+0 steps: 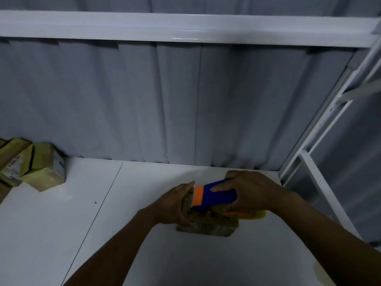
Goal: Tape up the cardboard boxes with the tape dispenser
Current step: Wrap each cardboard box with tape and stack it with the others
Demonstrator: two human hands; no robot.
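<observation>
Risk: cardboard box (208,226) skids if your left hand (176,204), gripping its left end, slackens; right hand (247,193) clasps tape dispenser (214,198) atop it.

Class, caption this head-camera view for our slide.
Left hand steadies a cardboard box; right hand holds the tape dispenser on it.

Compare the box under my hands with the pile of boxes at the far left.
The box lies alone on the right of the table; the pile sits at the left by the curtain. The left hand grips the box while the right hand holds the tape dispenser on it; nobody touches the pile. Both look like brown cardboard.
</observation>
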